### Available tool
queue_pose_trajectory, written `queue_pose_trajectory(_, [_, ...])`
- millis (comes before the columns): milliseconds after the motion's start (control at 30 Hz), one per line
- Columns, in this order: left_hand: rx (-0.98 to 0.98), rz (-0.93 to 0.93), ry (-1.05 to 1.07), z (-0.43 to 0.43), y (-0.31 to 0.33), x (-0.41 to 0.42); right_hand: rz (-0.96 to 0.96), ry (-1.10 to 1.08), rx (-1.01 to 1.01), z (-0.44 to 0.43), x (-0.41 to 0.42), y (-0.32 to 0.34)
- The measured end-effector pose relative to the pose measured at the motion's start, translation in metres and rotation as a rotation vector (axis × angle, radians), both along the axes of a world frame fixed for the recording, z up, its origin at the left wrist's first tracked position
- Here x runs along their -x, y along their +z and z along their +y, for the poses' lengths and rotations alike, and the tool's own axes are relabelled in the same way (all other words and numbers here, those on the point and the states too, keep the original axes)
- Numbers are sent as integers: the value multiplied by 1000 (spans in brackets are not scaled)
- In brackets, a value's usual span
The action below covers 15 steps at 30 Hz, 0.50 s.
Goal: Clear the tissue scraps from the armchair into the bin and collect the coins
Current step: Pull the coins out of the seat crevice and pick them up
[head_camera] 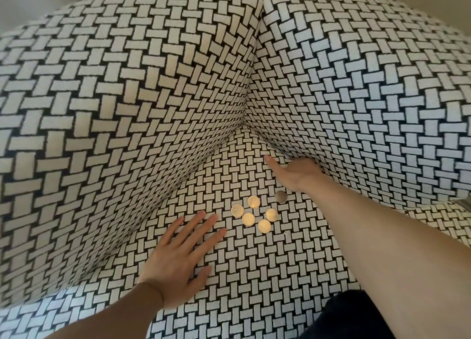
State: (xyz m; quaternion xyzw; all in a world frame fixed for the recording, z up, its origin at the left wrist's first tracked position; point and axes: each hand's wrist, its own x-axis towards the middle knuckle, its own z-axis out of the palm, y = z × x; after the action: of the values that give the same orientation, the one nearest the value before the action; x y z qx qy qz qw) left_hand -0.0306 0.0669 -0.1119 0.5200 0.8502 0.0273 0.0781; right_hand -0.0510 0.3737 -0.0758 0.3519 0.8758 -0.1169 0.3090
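Note:
Several gold coins (253,214) lie in a loose cluster on the black-and-white woven seat of the armchair (254,275), with one darker coin (281,196) just to their right. My left hand (181,259) rests flat on the seat, fingers spread, fingertips a short way left of the coins. My right hand (293,173) reaches past the coins to the crease where the seat meets the right armrest; its thumb points out and its other fingers are hidden in the gap. No tissue scrap is visible.
The armchair's backrest (127,96) rises on the left and its right armrest (369,96) on the right, meeting in a corner seam. A dark piece of clothing (356,318) shows at the bottom right.

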Motion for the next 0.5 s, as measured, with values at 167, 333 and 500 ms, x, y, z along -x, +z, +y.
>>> queue_pose_trajectory(167, [6, 3, -2, 1, 1, 0, 112, -84, -7, 6, -17, -3])
queue_pose_trajectory(333, [15, 24, 0, 1, 2, 0, 44, -92, 2, 7, -14, -3])
queue_pose_trajectory(500, [13, 36, -5, 2, 3, 0, -6, -101, 102, 10, -4, 4])
